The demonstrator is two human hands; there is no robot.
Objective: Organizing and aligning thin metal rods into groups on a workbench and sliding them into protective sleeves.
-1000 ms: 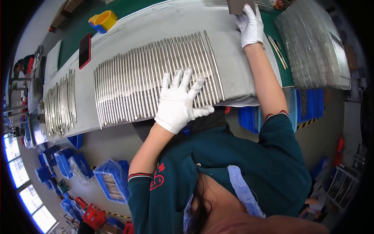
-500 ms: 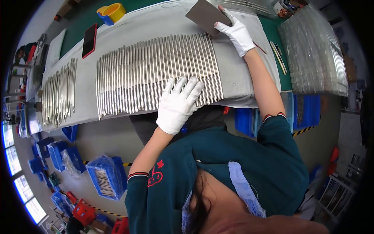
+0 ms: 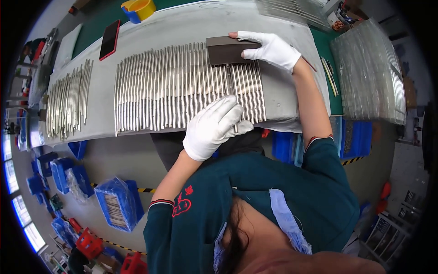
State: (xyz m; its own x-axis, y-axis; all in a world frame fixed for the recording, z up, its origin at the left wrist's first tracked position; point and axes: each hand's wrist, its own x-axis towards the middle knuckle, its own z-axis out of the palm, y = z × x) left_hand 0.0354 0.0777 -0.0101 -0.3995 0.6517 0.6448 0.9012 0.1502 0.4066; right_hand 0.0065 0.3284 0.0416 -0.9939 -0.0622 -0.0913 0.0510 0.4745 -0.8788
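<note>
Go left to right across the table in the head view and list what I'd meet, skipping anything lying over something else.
small batch of metal rods → phone → wide row of metal rods → right hand → slim sticks → plastic-wrapped stack

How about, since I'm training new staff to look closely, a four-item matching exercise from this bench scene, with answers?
Things:
1. Phone
2. Dark block
3. Left hand
4. Bulky stack

Clues:
A. In the right hand
B. Wrapped in clear plastic
C. Red-edged, dark-faced
D. At one rod's near end

Pairs: 1-C, 2-A, 3-D, 4-B
</note>
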